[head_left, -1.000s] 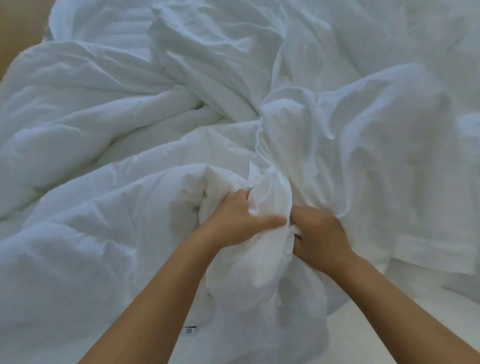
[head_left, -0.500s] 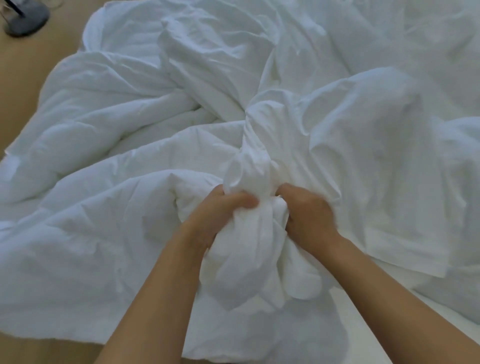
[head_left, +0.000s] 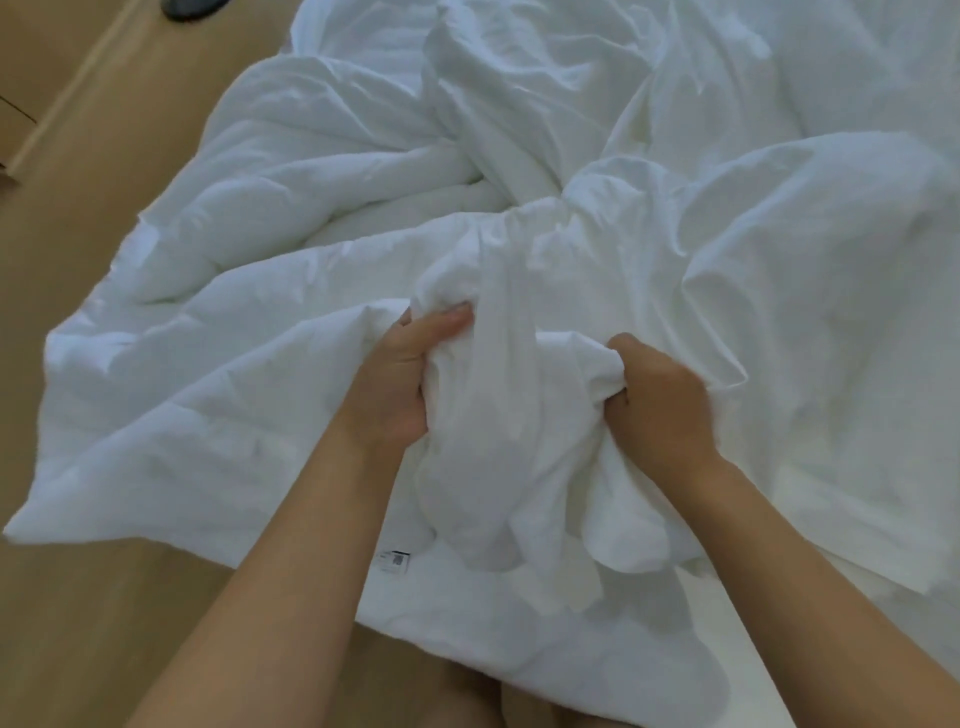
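Observation:
A big white duvet (head_left: 218, 332) lies crumpled across the wooden floor, filling most of the view. A bunched fold of thin white cover fabric (head_left: 514, 395) rises between my hands. My left hand (head_left: 400, 379) grips the left side of this bunch, thumb on top. My right hand (head_left: 660, 400) grips its right side, fingers buried in the cloth. A small printed label (head_left: 393, 560) shows on the duvet edge below my left wrist.
Light wooden floor (head_left: 78, 260) runs along the left and the near edge. A dark object (head_left: 189, 8) sits on the floor at the top left, cut off by the frame. A pale skirting or furniture edge (head_left: 15, 130) lies at the far left.
Both hands have drawn the gathered fabric toward me and moved a little apart. The view has swung so that more floor shows at the left and bottom.

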